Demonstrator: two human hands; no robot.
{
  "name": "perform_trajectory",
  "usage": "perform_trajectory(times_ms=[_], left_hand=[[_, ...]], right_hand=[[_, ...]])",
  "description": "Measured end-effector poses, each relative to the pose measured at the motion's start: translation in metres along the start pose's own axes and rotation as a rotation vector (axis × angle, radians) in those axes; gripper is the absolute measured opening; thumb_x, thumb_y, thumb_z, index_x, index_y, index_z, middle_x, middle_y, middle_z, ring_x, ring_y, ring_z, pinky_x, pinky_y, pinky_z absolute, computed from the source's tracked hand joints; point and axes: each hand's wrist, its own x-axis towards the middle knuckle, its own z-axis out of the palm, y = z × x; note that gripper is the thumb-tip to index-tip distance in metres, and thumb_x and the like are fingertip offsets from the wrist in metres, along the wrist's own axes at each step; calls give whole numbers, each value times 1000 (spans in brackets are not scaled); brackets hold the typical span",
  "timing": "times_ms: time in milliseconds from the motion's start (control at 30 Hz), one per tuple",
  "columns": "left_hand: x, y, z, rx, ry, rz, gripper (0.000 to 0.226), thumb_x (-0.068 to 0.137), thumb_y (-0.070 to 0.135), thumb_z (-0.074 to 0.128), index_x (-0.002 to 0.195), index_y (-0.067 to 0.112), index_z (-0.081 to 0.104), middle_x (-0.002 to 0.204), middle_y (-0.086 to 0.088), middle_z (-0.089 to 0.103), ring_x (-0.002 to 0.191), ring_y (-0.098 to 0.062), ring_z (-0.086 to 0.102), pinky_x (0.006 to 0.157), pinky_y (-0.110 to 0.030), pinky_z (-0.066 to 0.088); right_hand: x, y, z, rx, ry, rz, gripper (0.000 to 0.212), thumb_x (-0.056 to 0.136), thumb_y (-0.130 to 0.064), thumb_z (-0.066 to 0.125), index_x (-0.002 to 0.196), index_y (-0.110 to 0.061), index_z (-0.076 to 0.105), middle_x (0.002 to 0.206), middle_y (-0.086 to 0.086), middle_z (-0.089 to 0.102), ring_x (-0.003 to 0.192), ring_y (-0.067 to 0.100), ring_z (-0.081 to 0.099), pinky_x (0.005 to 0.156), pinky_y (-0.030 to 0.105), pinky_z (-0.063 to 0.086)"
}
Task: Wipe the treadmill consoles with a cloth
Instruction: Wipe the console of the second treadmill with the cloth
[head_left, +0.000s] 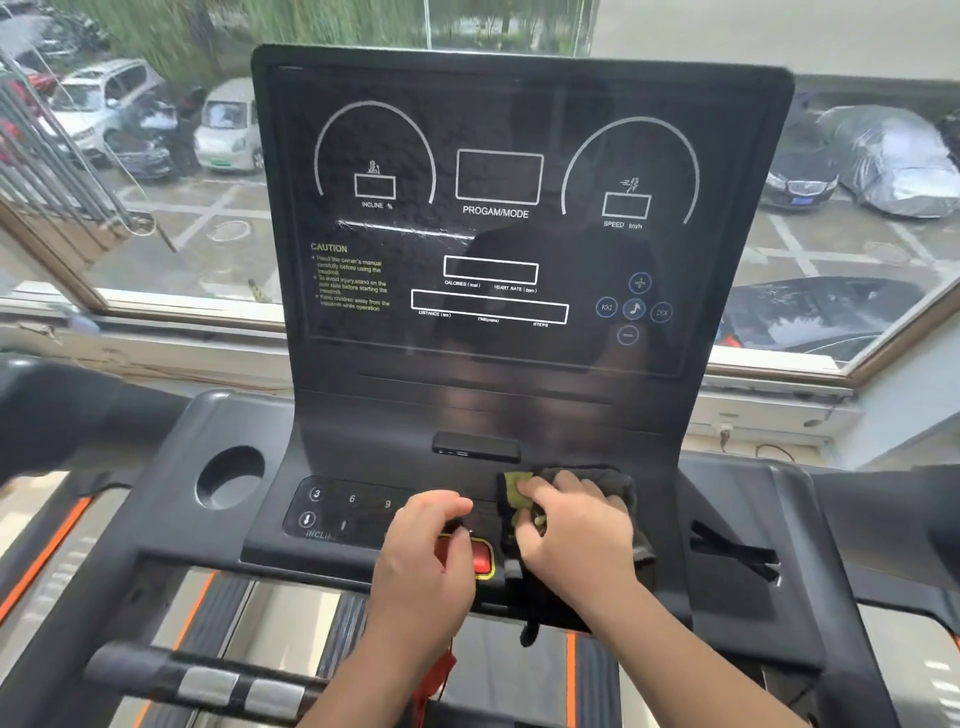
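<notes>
— Looking down through the head view, which step is going on?

— Wiping of the lower part is under way, I am judging. The right hand (576, 535) is bearing down on the dark grey cloth with an olive-green patch (587, 475). Its fingers (556, 491) are curling into the folds and gripping it. The cloth is lying on the black lower keypad panel (363, 519), right of centre and just beside the red stop button (482, 558). A loose end is hanging over the panel's front edge.

— And the other hand?

— The left hand (426, 545) is resting on the same panel, touching the red button's left side. Its fingers (441, 506) are curling down, but I cannot tell whether they are pinching anything. A red strap (436, 675) is dangling below the wrist.

— How is the black upright treadmill console (519, 234) looking?

— It is showing a pale streak across its middle and mottled marks, so I am guessing it is waiting for its turn.

— What is the next move calling for?

— Probably sliding the cloth sideways across the numbered keys. The pressure is wanting to be light, so that no key and no stop button is getting pushed. After that, I am thinking the cloth is going up to the screen.
</notes>
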Motion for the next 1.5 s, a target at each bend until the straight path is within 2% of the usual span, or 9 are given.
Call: perform_trajectory(times_ms=[200,333,467,633,800,933,1233,1367,1500], left_hand=[[-9,15,30,150,-107,275,33,86,7,60,116,12,71,129,-2,63,121,-20,58,100,-38,51],[-7,53,66,300,-429,332,64,96,40,49,155,17,41,161,-9,40,149,-29,36,123,-48,32],[3,71,92,688,-634,229,91,90,78,41,162,28,19,172,-11,9,158,-38,7,128,-56,6],[19,51,88,701,-519,417,43,74,48,77,111,26,68,121,-2,68,111,-31,63,85,-44,55],[40,28,62,830,-337,374,29,61,25,84,85,23,68,89,2,67,81,-29,62,61,-38,44],[30,37,80,831,-290,313,37,55,16,89,87,17,71,87,-4,69,74,-32,61,52,-36,42],[7,104,144,608,-542,477,36,55,26,86,81,28,62,83,8,64,77,-22,60,49,-31,41],[12,96,114,292,-630,221,28,82,16,61,105,30,56,101,5,64,99,-21,54,80,-38,50],[36,109,78,-22,-339,161,27,80,15,66,102,28,58,96,14,60,91,-9,55,80,-27,49]], right_hand=[[-4,26,-51,476,-411,44,43,86,-49,67,128,-45,66,115,-16,70,110,4,64,95,27,53],[-15,69,-76,1105,-171,422,32,91,-5,68,111,-29,75,102,-4,75,99,17,71,84,37,62],[-19,93,-77,881,87,678,24,99,-12,56,116,-27,64,111,-3,68,101,13,63,83,33,51],[-4,95,-66,919,-25,705,37,105,-26,54,142,-22,54,122,-5,61,109,14,55,96,30,43],[9,105,-59,802,-267,691,13,98,-27,62,90,-28,72,110,-13,67,104,15,60,97,34,49],[7,121,-63,967,-188,767,7,98,-29,58,95,-25,63,102,4,68,94,21,62,80,36,47],[9,126,-65,1021,-261,849,47,102,-61,36,133,-28,50,126,5,61,120,28,58,107,46,45],[27,158,-44,1010,-247,804,51,84,-76,44,120,-43,60,138,3,65,124,26,60,113,51,42],[43,129,-71,927,-212,662,50,108,-45,41,155,-27,41,151,0,49,143,25,42,122,38,28]])
